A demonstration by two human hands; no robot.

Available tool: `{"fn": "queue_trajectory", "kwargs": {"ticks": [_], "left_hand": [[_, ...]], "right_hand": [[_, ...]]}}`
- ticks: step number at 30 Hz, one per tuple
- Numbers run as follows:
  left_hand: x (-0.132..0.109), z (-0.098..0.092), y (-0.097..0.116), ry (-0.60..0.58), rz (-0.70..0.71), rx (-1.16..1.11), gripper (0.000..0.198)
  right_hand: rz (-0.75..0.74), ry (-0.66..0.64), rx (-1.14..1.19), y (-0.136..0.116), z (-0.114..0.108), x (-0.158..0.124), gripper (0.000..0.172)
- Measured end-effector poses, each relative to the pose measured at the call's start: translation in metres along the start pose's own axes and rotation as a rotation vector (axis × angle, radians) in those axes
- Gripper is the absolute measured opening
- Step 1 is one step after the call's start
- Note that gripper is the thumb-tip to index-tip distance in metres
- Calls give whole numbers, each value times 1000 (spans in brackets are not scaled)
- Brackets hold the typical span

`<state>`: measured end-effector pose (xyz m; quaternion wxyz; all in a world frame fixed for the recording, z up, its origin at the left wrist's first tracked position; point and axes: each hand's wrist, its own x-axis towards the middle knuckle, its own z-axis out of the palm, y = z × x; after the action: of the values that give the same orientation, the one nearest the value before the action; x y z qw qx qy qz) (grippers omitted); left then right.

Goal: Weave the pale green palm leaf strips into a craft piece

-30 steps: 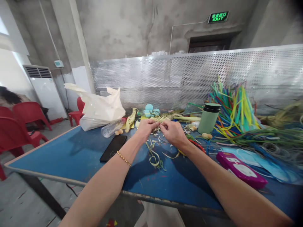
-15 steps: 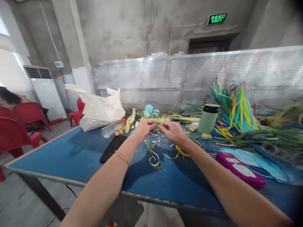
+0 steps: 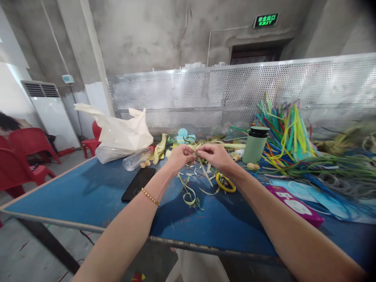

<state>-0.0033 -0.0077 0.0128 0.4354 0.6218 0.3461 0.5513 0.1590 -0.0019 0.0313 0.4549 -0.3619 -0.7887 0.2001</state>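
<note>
My left hand (image 3: 182, 156) and my right hand (image 3: 215, 155) meet over the middle of the blue table (image 3: 96, 188), fingertips pinched close together. Between them is a pale green plant strip (image 3: 206, 172), its free end hanging down toward the table. How the strip runs between the fingertips is hidden. Below the hands lie a curled pale strip (image 3: 190, 197) and scattered fibre scraps. A yellow ring (image 3: 226, 183) rests beside my right wrist. Close to my left forearm lies a black phone (image 3: 138, 184).
A white plastic bag (image 3: 123, 135) and a clear bottle (image 3: 136, 159) stand at the left. On the right are a green tumbler (image 3: 255, 147), bundles of coloured strips (image 3: 289, 133), a magenta box (image 3: 295, 205) and blue face masks (image 3: 320, 197). A perforated metal panel (image 3: 182, 102) runs behind.
The strip's end now hangs visibly below my fingers, where it did not show before. My right hand's fingers have stretched toward the left hand. The whole view has shifted slightly.
</note>
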Motion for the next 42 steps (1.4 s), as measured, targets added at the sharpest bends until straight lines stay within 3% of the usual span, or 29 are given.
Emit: {"fn": "queue_trajectory", "kwargs": {"ticks": [5,11,17,25,36,42], "left_hand": [[0,0,0,-53,40,-49,22],[0,0,-3,117,31,-138,32],[-1,3,-1,126,55,-140,33],[-1,5,1,204,-106,-209,31],[-4,8,8,214,-190,-283,30],[-2,6,8,224,-166,-257,33]], "right_hand": [[41,20,71,2,3,-1,20],[135,37,173,-5,7,-4,19],[238,33,347,-6,9,-6,34],[187,76,303,-6,20,-8,26],[155,132,187,-7,25,-7,17],[187,130,183,-10,23,-6,15]]}}
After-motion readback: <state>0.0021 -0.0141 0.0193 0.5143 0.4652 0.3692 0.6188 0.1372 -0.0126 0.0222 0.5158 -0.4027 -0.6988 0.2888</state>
